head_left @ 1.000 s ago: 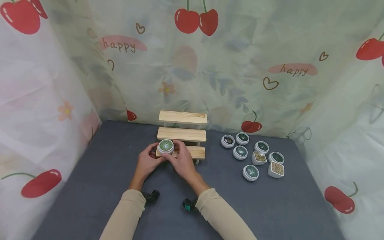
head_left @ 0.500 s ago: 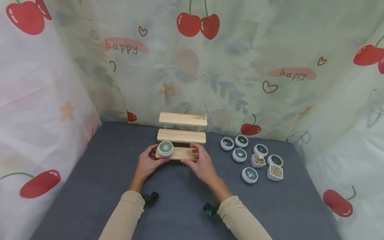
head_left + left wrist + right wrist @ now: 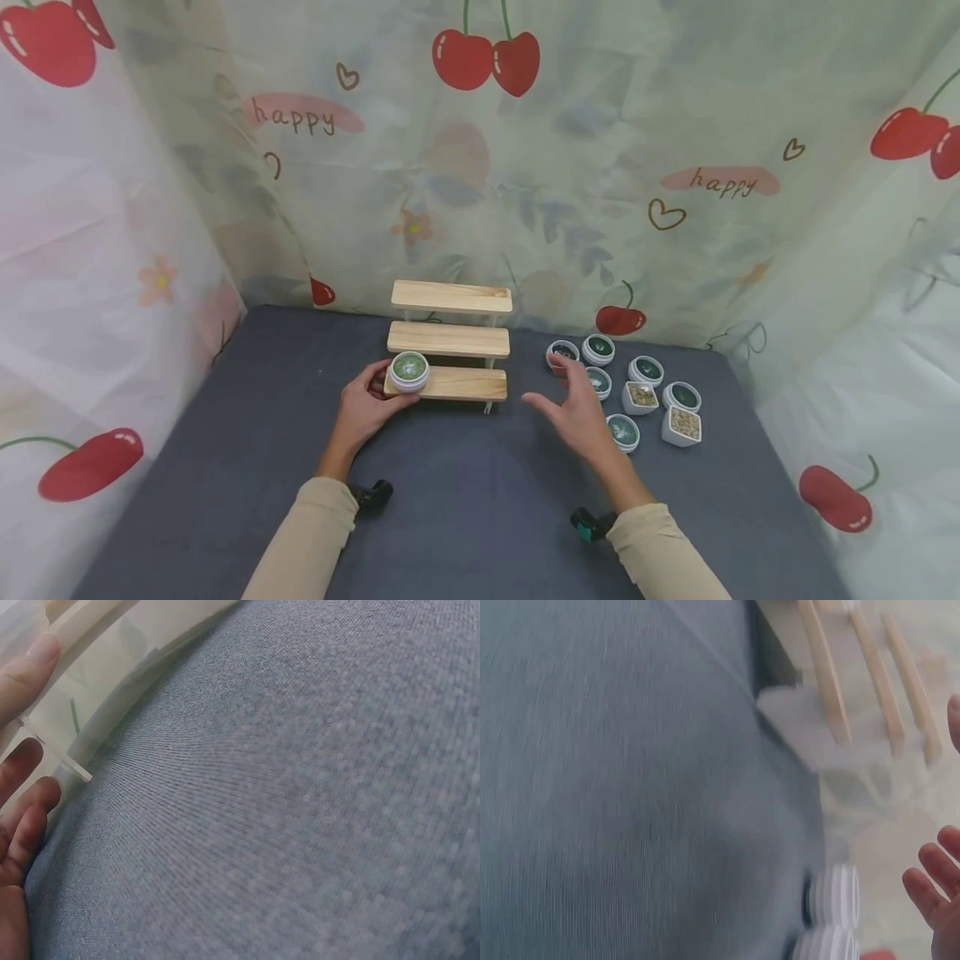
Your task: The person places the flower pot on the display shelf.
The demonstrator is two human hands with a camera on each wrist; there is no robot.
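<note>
A round white jar with a green top (image 3: pixel 409 370) stands on the left end of the lowest shelf of a three-step wooden rack (image 3: pixel 465 383). My left hand (image 3: pixel 365 410) holds the jar at its left side, index finger beside it and thumb along the front edge. In the left wrist view, that thumb (image 3: pixel 30 671) lies against the shelf edge, while the other fingers curl loosely below it. My right hand (image 3: pixel 581 417) is in the air just left of the group of jars, thumb and fingers spread, holding nothing. It partly covers a jar with a dark top (image 3: pixel 562 351).
Right of the rack stand several round white jars, including a dark green-topped one (image 3: pixel 598 349) and a pale green-topped one (image 3: pixel 622 432). Two square white pots (image 3: pixel 682 426) with grainy contents stand among them. Printed curtains (image 3: pixel 465 167) enclose the grey table (image 3: pixel 480 517).
My right hand has let go of the jar and swung right, past the rack, to the group of jars. My left hand stays at the jar on the lowest shelf.
</note>
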